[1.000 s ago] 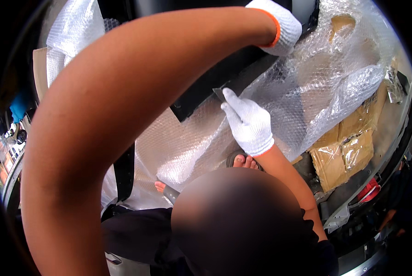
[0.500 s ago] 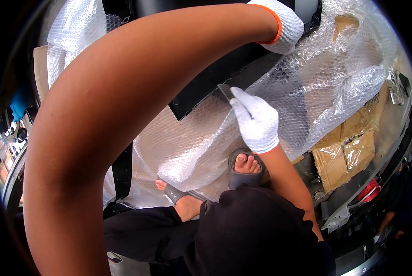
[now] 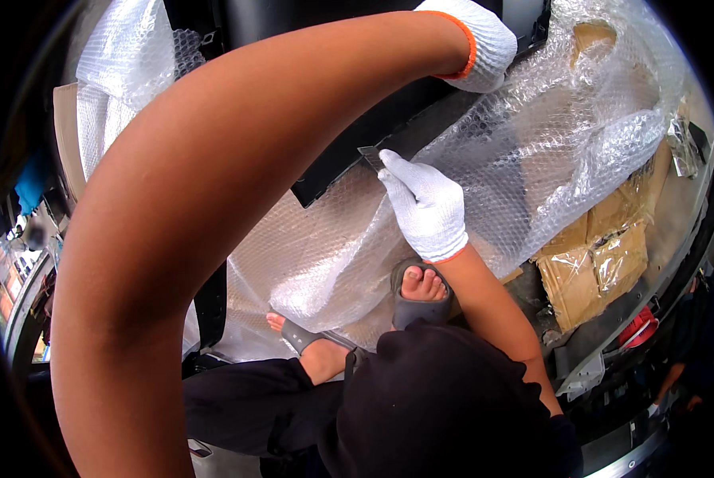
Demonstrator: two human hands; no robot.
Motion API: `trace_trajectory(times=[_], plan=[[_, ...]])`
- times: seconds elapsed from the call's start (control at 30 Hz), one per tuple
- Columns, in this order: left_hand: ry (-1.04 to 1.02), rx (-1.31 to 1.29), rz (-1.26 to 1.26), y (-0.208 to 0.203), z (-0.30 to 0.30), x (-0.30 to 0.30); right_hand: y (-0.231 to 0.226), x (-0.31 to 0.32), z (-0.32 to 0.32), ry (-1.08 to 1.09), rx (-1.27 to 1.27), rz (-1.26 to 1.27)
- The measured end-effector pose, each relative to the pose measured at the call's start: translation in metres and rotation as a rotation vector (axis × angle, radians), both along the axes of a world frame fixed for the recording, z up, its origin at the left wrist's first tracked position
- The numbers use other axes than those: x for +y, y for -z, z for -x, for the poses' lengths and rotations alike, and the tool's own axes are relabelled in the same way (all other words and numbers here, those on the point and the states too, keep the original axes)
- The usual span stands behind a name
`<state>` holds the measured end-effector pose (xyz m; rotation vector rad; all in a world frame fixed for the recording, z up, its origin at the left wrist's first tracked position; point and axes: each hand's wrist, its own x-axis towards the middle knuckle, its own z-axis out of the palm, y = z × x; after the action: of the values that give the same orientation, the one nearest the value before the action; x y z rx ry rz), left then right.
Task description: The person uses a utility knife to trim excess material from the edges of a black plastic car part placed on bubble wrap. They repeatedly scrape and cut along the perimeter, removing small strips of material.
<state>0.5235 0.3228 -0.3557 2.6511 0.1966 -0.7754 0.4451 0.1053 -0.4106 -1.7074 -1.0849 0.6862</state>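
My right hand, in a white knit glove with an orange cuff, pinches a thin flat grey piece like a small blade between thumb and fingers. The piece's free end meets or overlaps the lower edge of a large black panel in view; contact is unclear. My left arm arches across the picture, hiding much of that panel. At the top, my left hand, gloved the same way, rests at the panel's far right part. Its fingers are out of sight behind the glove's back.
Clear bubble wrap spreads under the panel and to the right. Flattened brown cardboard with shiny tape lies on the right, beside a metal rail. My sandalled feet stand on or by the wrap. Another person's arm shows far right.
My right hand has shifted left and slightly up along the panel's edge, still pinching the grey piece. My left hand appears slightly further left, as does the surrounding scene.
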Motion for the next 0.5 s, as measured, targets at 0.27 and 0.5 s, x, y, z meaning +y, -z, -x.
trace_trajectory(times=[0.27, 0.5], plan=[[0.021, -0.004, 0.0, 0.001, 0.001, 0.003, 0.002, 0.004, -0.009, 0.051, -0.046, 0.003], [0.043, -0.006, -0.021, 0.002, -0.001, 0.0, 0.003, -0.001, 0.0, 0.041, -0.012, 0.025]])
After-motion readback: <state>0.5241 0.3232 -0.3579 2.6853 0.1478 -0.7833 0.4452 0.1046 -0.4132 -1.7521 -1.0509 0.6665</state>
